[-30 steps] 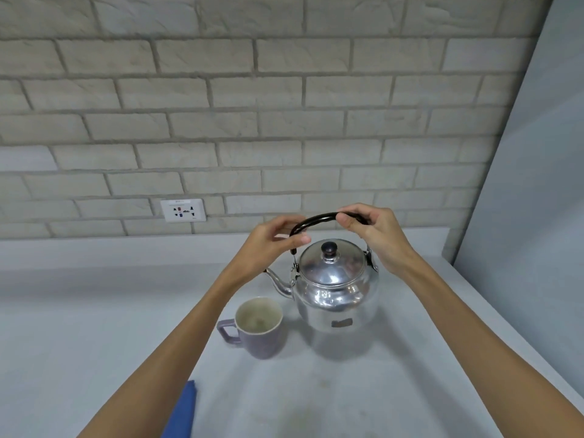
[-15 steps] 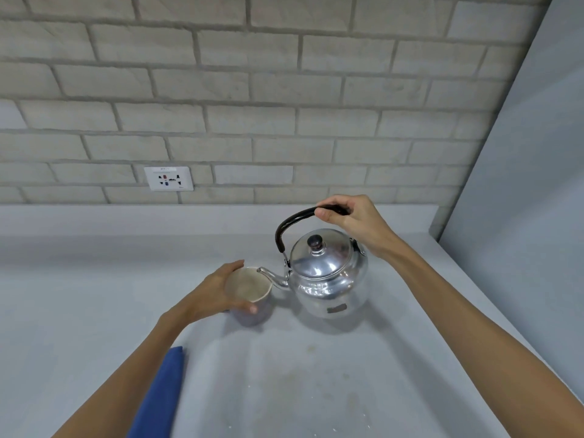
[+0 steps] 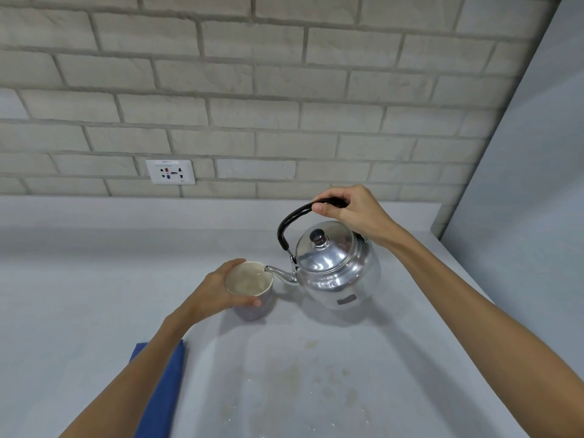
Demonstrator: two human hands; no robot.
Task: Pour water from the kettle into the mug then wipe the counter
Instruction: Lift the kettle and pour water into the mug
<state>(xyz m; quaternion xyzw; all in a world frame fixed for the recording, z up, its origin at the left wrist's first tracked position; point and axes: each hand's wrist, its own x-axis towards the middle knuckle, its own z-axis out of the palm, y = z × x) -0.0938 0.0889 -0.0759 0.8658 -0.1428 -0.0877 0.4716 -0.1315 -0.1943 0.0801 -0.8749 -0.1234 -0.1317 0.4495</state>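
Behind counter (image 3: pixel 94 295), wall socket (image 3: pixel 170 171); kettle (image 3: pixel 335 267) label (image 3: pixel 346 299) seems unreadable.

Single head view; looks forward and down, close over counter (image 3: pixel 94 295).

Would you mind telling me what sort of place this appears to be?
Probably a kitchen counter in a home or a mock-up: a metal kettle and a mug stand on it, with a socket in the brick wall behind.
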